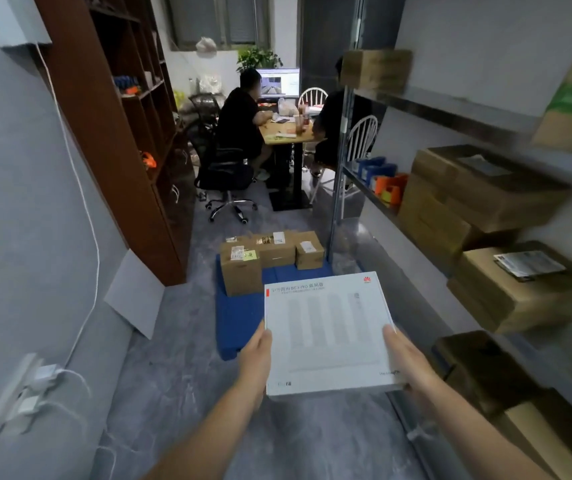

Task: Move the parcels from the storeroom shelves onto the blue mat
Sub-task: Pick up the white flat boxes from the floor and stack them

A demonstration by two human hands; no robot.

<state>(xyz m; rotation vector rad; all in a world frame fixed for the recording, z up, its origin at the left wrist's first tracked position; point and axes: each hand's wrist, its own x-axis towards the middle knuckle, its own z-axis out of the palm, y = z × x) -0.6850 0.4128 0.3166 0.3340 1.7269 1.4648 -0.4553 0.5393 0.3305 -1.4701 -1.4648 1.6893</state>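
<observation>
White parcel [326, 334] is held flat. My left grip [255, 358] clasps its left edge, my right grip [404, 358] its right edge.

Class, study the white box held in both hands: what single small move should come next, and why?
Probably step forward and lower the white box onto the bare near part of the blue mat. The left hand and right hand grip its side edges. It is not yet set down, and the three cardboard parcels fill only the mat's far end.
</observation>
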